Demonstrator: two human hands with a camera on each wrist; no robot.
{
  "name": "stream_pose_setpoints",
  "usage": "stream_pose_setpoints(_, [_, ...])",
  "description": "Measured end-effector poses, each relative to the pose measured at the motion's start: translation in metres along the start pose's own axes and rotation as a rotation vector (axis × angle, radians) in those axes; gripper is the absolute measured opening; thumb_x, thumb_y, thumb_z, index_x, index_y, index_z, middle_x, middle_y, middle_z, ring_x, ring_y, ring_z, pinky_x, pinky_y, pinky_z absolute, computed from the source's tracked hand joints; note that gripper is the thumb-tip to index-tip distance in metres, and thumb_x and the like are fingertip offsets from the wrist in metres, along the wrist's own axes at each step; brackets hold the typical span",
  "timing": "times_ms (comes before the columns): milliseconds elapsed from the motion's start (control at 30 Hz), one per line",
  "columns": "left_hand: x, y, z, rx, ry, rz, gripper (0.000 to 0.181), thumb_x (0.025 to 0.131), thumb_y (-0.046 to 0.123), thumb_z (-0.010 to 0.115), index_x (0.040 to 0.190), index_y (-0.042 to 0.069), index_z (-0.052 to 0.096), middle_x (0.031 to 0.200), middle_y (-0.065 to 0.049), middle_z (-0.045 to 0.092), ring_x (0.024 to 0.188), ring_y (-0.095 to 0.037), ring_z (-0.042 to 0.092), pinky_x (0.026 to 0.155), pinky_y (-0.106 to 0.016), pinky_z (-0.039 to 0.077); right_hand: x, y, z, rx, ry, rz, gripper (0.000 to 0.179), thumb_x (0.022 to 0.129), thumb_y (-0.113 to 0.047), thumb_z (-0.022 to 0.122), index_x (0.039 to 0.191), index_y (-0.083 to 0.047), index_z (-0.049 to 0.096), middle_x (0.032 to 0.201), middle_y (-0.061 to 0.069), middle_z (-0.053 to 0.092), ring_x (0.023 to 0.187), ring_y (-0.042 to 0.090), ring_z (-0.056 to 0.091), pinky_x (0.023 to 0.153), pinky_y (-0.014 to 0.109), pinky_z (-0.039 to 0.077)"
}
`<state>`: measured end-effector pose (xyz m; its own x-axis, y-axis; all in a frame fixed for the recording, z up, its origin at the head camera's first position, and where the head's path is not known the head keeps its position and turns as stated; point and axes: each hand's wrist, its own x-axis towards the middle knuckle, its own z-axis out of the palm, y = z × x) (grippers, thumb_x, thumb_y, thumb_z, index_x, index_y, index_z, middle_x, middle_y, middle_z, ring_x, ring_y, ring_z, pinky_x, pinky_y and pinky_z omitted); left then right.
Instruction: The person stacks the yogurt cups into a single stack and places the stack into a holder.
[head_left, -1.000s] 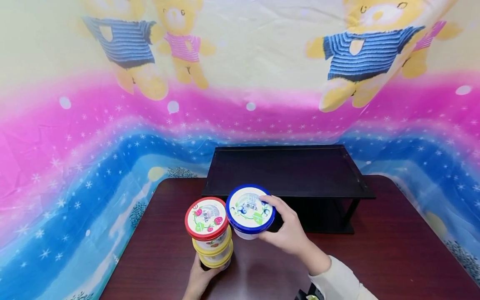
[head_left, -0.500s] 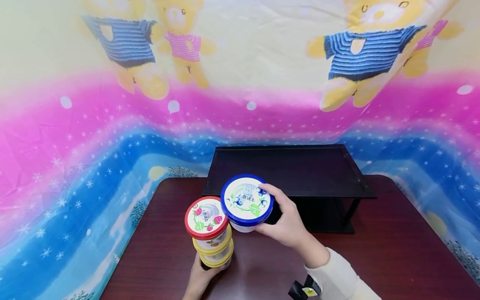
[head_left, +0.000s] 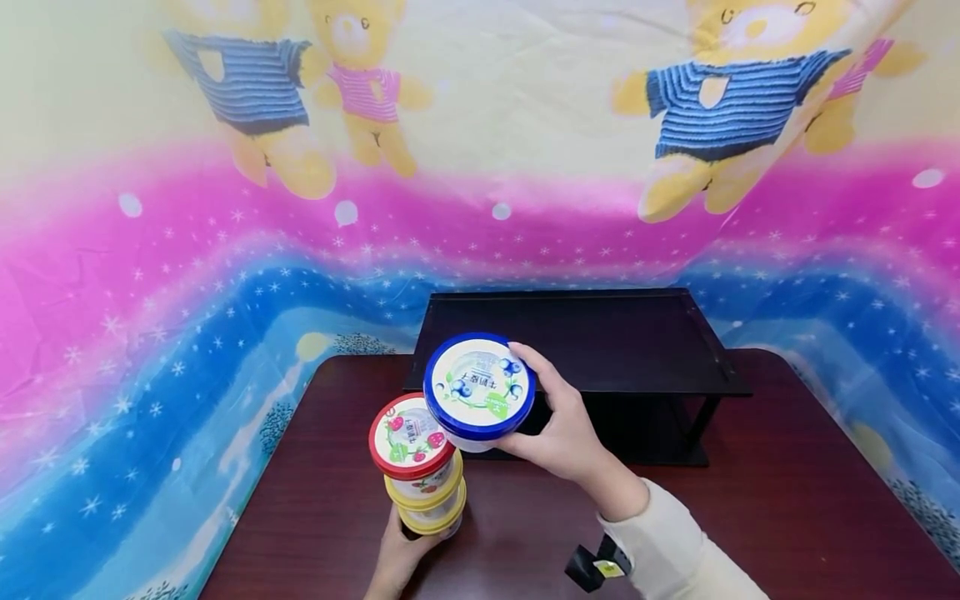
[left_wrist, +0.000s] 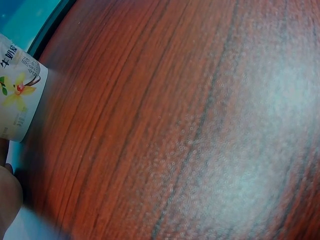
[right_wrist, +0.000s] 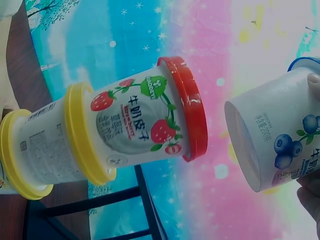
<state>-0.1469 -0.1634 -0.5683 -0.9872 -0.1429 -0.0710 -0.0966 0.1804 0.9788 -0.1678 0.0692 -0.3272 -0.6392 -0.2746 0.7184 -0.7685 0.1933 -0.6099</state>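
A blue-lidded tub with blueberries printed on it (head_left: 480,386) is pinched at its right side by my right hand (head_left: 562,429), raised up. In the right wrist view there is a gap between its base and the red lid of the strawberry tub (right_wrist: 140,117). That tub tops a stack on two yellow-lidded tubs (head_left: 433,496). My left hand (head_left: 401,554) grips the stack low down, thumb and fingers around the bottom tub, partly hidden behind it. The left wrist view shows a vanilla-flower tub (left_wrist: 22,92) with part of the hand below.
A black two-level shelf (head_left: 585,342) stands at the back of the dark wooden table (head_left: 787,508). Behind it hangs a cloth printed with teddy bears (head_left: 495,150). A black wrist device (head_left: 597,567) sits at the right cuff.
My right hand has raised the blueberry tub and moved it left, so it now overlaps the red lid in the head view. My left hand and the stack have stayed still.
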Motion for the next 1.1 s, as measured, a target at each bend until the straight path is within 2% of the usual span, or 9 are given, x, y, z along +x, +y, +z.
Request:
stream_pose_setpoints(200, [-0.001, 0.001, 0.0, 0.003, -0.004, -0.014, 0.078, 0.06, 0.021, 0.079, 0.123, 0.011, 0.033, 0.116, -0.009, 0.046, 0.106, -0.023, 0.04, 0.088, -0.04, 0.028, 0.008, -0.003, 0.007, 0.054, -0.016, 0.009, 0.091, 0.057, -0.001, 0.079, 0.132, -0.002, 0.028, 0.125, 0.011, 0.043, 0.103, 0.02, 0.045, 0.082, 0.032, 0.041])
stream_pose_setpoints(333, [-0.001, 0.002, 0.0, 0.015, -0.01, -0.02, 0.079, 0.061, 0.022, 0.078, 0.123, 0.011, 0.032, 0.117, -0.009, 0.045, 0.107, -0.023, 0.039, 0.086, -0.041, 0.029, 0.014, -0.002, 0.012, 0.103, -0.03, 0.044, 0.093, 0.058, 0.0, 0.078, 0.133, -0.002, 0.024, 0.125, 0.012, 0.043, 0.102, 0.021, 0.047, 0.081, 0.033, 0.042])
stream_pose_setpoints(667, [-0.001, 0.0, 0.001, 0.011, -0.001, 0.028, 0.078, 0.059, 0.024, 0.079, 0.122, 0.014, 0.034, 0.115, -0.006, 0.047, 0.104, -0.02, 0.041, 0.086, -0.037, 0.03, 0.025, -0.001, 0.025, 0.218, -0.093, 0.155, 0.086, 0.066, -0.01, 0.075, 0.135, -0.007, 0.023, 0.125, 0.007, 0.042, 0.106, 0.017, 0.045, 0.084, 0.036, 0.04])
stream_pose_setpoints(900, [-0.003, 0.002, -0.001, 0.011, -0.018, 0.034, 0.078, 0.061, 0.022, 0.078, 0.123, 0.012, 0.033, 0.116, -0.008, 0.046, 0.105, -0.021, 0.04, 0.087, -0.04, 0.029, 0.029, -0.002, 0.039, 0.252, -0.146, 0.195, 0.088, 0.066, -0.002, 0.073, 0.136, -0.007, 0.021, 0.127, 0.007, 0.041, 0.109, 0.016, 0.043, 0.086, 0.034, 0.038])
stream_pose_setpoints(1100, [-0.002, 0.001, -0.001, 0.005, -0.027, 0.031, 0.077, 0.061, 0.022, 0.078, 0.123, 0.012, 0.033, 0.115, -0.008, 0.047, 0.105, -0.021, 0.041, 0.086, -0.039, 0.03, 0.036, -0.023, 0.038, 0.225, -0.18, 0.259, 0.082, 0.067, 0.0, 0.071, 0.134, -0.001, 0.023, 0.124, 0.013, 0.043, 0.105, 0.02, 0.045, 0.084, 0.033, 0.039])
